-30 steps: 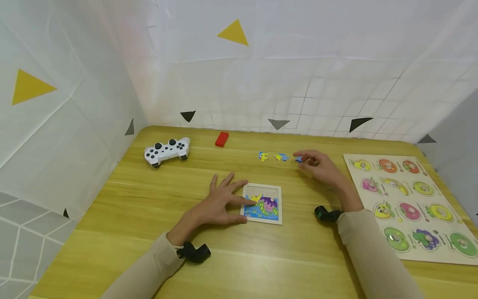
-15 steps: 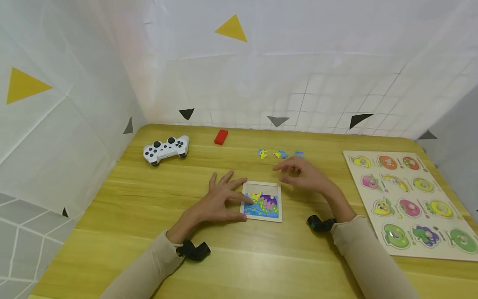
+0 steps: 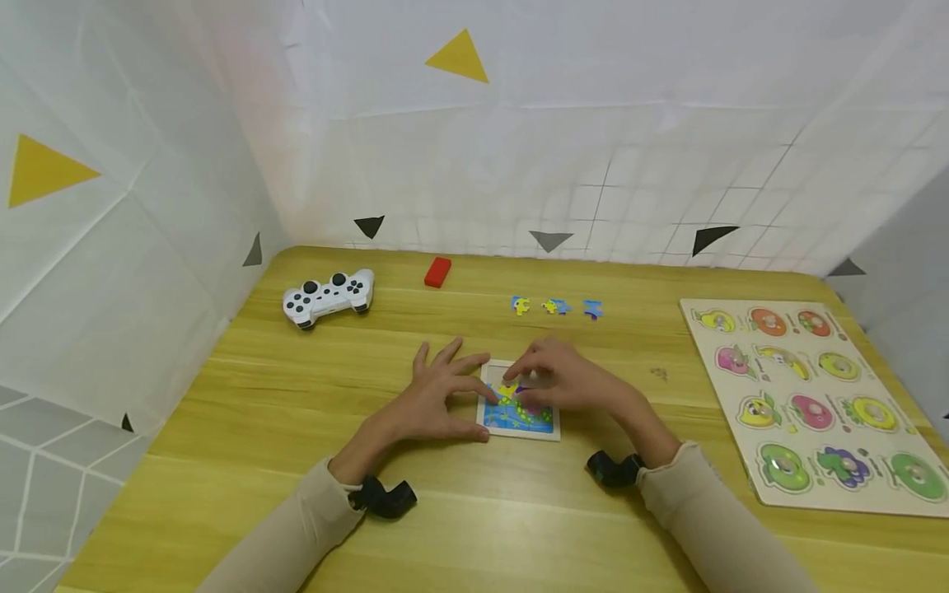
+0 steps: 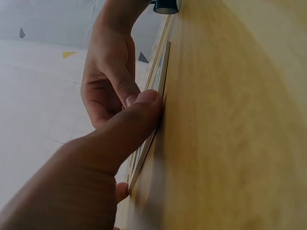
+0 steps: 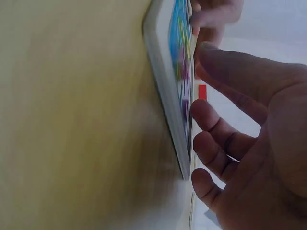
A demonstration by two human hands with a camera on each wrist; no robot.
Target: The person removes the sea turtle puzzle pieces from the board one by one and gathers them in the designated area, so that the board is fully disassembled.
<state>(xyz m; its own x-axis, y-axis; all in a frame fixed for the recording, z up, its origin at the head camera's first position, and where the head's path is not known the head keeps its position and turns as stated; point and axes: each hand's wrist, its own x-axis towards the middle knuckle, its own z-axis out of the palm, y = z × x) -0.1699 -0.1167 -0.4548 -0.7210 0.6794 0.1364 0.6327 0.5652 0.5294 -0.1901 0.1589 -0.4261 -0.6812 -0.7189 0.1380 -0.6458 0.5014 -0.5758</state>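
Observation:
A small square jigsaw puzzle [image 3: 519,420] in a pale wooden frame lies on the table, with a sea picture in its lower part and bare wood along its top. My left hand [image 3: 437,399] rests at its left side, fingers spread. The thumb is by the lower left corner, the index finger reaches over the pieces and another fingertip lies near the upper left corner. Over the upper right of the puzzle is my right hand [image 3: 567,379], its thumb and index fingertips apart at the pieces. In the right wrist view its other fingers bend loosely beside the frame [image 5: 165,91].
Three loose puzzle pieces lie in a row behind the frame: a yellow-and-blue piece [image 3: 521,305], another such piece [image 3: 556,306] and a blue piece [image 3: 593,309]. A white game controller [image 3: 329,298] and red block [image 3: 437,272] stand back left. A fruit puzzle board [image 3: 808,403] lies right.
My right hand has moved from the loose pieces at the back, left and toward me, to the framed puzzle. The three loose pieces are still at the back. The left hand keeps its place.

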